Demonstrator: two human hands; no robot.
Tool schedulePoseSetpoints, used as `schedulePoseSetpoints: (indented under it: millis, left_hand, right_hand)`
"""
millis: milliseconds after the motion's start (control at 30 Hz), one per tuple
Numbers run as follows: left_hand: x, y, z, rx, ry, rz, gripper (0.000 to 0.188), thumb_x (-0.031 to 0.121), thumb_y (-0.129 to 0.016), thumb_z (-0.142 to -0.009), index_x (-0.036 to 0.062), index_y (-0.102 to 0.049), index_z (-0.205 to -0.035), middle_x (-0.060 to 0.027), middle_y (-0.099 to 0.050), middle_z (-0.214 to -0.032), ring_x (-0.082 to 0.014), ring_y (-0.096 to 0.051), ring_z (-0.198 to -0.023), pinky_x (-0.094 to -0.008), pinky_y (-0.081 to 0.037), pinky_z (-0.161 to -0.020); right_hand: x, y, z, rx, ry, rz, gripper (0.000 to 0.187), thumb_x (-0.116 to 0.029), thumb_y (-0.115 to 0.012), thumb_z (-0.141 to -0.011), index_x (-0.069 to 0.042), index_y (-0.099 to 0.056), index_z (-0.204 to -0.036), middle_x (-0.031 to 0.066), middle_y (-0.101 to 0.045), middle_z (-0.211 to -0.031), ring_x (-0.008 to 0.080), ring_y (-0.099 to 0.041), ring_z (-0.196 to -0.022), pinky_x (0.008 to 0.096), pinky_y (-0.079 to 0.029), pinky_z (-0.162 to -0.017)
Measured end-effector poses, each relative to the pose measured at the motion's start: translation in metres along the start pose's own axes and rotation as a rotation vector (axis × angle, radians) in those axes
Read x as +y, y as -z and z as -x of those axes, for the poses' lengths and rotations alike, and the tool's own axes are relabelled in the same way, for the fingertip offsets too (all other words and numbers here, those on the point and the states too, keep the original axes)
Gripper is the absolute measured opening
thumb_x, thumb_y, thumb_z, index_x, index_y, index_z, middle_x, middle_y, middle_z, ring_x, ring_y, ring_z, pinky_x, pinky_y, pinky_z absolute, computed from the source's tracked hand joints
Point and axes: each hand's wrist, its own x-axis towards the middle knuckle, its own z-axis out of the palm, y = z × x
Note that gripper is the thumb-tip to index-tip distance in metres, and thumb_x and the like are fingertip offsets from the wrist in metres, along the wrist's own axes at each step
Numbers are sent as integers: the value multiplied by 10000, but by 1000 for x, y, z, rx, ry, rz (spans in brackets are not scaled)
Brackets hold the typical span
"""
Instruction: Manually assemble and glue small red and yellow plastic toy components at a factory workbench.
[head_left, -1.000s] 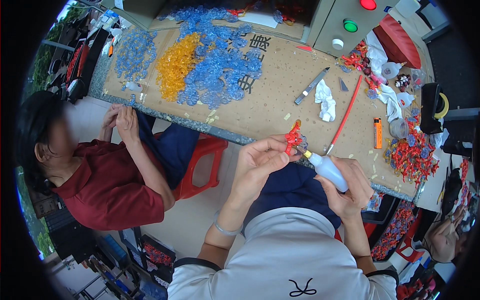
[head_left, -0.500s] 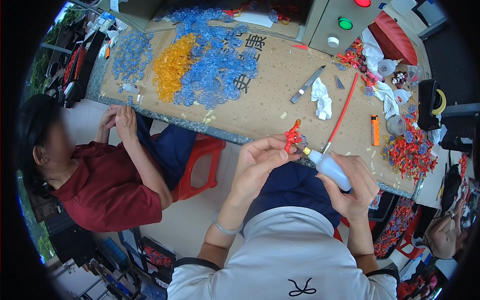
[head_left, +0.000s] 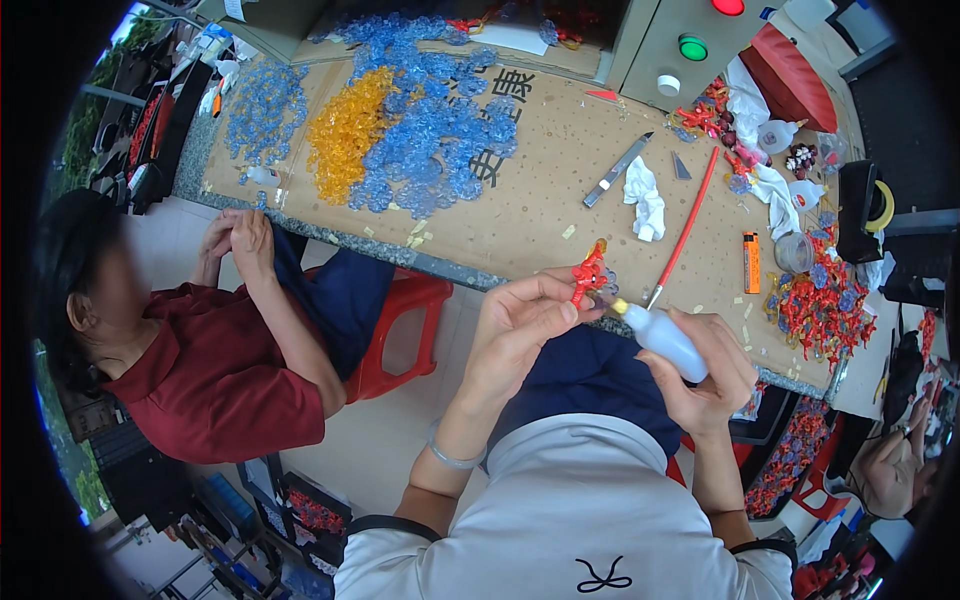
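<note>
Between the thumb and fingers of my left hand (head_left: 527, 322) is a small red plastic figure (head_left: 590, 274), with an orange tip and a clear greyish part beside it. My right hand (head_left: 708, 368) grips a white squeeze bottle (head_left: 667, 343), tilted so its yellow nozzle (head_left: 620, 307) points at the lower part of the figure. Whether the nozzle touches the piece I cannot tell. Both hands are above my lap, in front of the table's near edge. Close to the bottle lies a thin red-handled brush (head_left: 690, 215), its tip at the table's edge.
On the cardboard-covered table (head_left: 545, 190) are blue pieces (head_left: 440, 140), yellow pieces (head_left: 345, 130) and red pieces (head_left: 825, 305). A craft knife (head_left: 618, 170), crumpled tissue (head_left: 645, 200) and orange lighter (head_left: 751, 262) lie ahead. A grey box with buttons (head_left: 680, 60) stands behind. A co-worker (head_left: 220, 350) sits at left.
The bottle has shifted very slightly right and down, its nozzle still beside the figure. The red figure has tilted a little in my left fingers.
</note>
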Motion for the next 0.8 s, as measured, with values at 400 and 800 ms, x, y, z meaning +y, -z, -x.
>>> schedulePoseSetpoints:
  millis: [400, 800]
  left_hand:
    - [-8, -11, -9, -12, 42, -71, 264, 53, -460, -805, -96, -603, -969, -244, -625, -1113, -325, -652, -978, -421, -516, -892]
    - [-14, -35, -18, -212, 215, -238, 164, 76, -479, -767, -41, -576, -829, -203, -627, -1052, -244, -639, -879, -367, -524, -796]
  right_hand:
    - [114, 12, 54, 452, -545, -258, 396, 76, -633, -808, 61, -529, -1190, 181, -615, -1142, 218, -599, -1053, 329, -463, -928]
    - [22, 19, 23, 33, -378, -314, 534, -155, -682, -787, 22, -483, -1250, 144, -520, -1240, 237, -453, -1202, 350, -290, -1028]
